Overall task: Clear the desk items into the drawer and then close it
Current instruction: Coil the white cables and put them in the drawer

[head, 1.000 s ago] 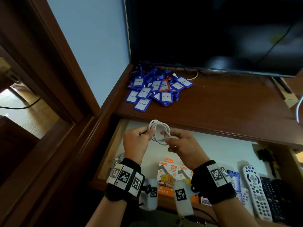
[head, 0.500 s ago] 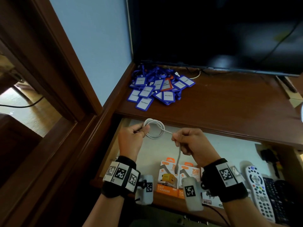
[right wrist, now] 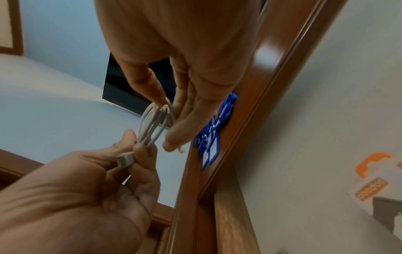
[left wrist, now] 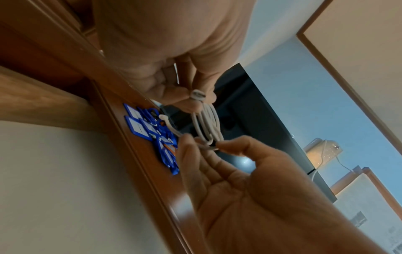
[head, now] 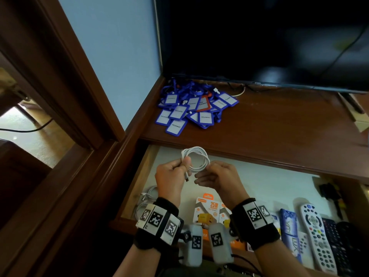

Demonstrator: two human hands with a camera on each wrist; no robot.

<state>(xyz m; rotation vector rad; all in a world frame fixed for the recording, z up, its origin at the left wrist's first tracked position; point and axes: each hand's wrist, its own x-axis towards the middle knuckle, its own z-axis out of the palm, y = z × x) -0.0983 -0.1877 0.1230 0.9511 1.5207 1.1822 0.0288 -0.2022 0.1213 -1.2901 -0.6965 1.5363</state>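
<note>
A white cable (head: 199,154) is wound into a small coil and held in the air over the open drawer (head: 135,180). My left hand (head: 184,166) pinches the coil's left side, with a connector sticking out below its thumb. My right hand (head: 209,168) pinches the coil's right side between thumb and fingers. The left wrist view shows the cable (left wrist: 206,123) stretched between both hands, and the right wrist view shows the cable (right wrist: 152,120) too. A pile of blue badge holders (head: 191,108) lies on the wooden desk (head: 279,132), back left.
In the drawer lie orange charger boxes (head: 211,210), another white cable (head: 147,196) at the left, several remotes (head: 317,232) at the right and a black item (head: 329,192). A dark TV (head: 259,37) stands at the back of the desk.
Half a second ago my right hand held a loose tail pulled out to the right. That tail is now wound into the coil and my hands have come close together.
</note>
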